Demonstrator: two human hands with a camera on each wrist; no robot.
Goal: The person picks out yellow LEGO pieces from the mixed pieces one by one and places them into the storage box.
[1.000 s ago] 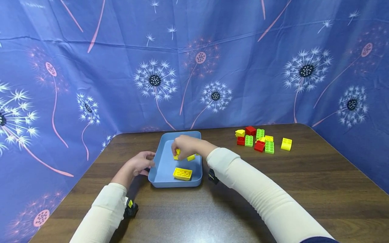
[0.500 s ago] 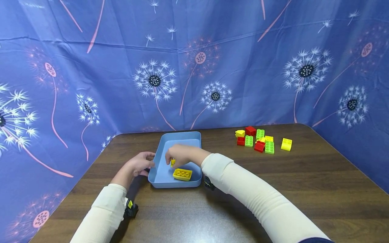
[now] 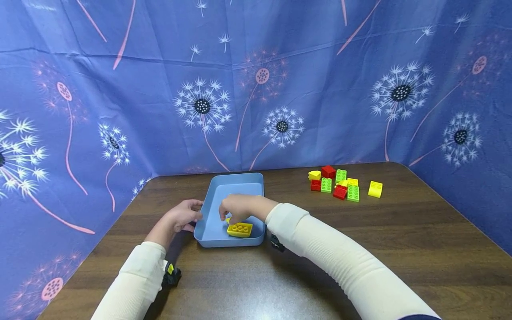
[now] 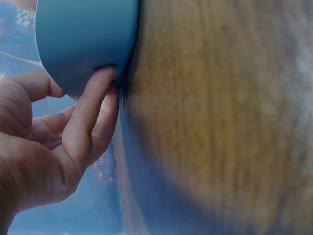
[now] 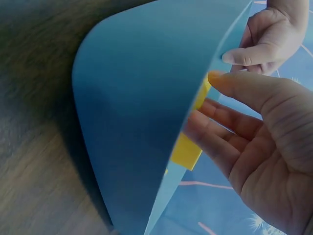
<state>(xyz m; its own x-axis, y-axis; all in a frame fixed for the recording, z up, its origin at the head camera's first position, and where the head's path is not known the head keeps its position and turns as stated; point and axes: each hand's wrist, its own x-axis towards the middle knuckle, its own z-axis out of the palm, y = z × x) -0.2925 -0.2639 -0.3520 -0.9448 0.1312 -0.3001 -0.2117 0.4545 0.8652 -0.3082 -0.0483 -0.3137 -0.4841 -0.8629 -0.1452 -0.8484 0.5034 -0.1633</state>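
Note:
A blue tray (image 3: 230, 243) lies on the table. My left hand (image 3: 184, 217) grips its left wall; in the left wrist view the fingertips (image 4: 105, 73) press the outer side. Inside the tray, my right hand (image 3: 242, 207) pinches a small yellow toy brick (image 3: 228, 220), mostly covered by the fingers. In the right wrist view this yellow brick (image 5: 202, 94) shows between thumb and fingers. Just in front of that hand a longer yellow brick (image 3: 239, 230) lies tipped, its hollow underside showing. The right hand hides part of the tray's inside.
At the back right of the wooden table (image 3: 320, 249) lies a loose group of red, green and yellow bricks, among them a green brick (image 3: 353, 193) and a red brick (image 3: 340, 192). A yellow brick (image 3: 375, 189) sits apart. A patterned blue cloth (image 3: 256, 89) hangs behind the table.
My right hand has moved nearer and slightly left inside the tray, carrying the small yellow brick down beside the longer one. The left hand has kept its grip on the tray.

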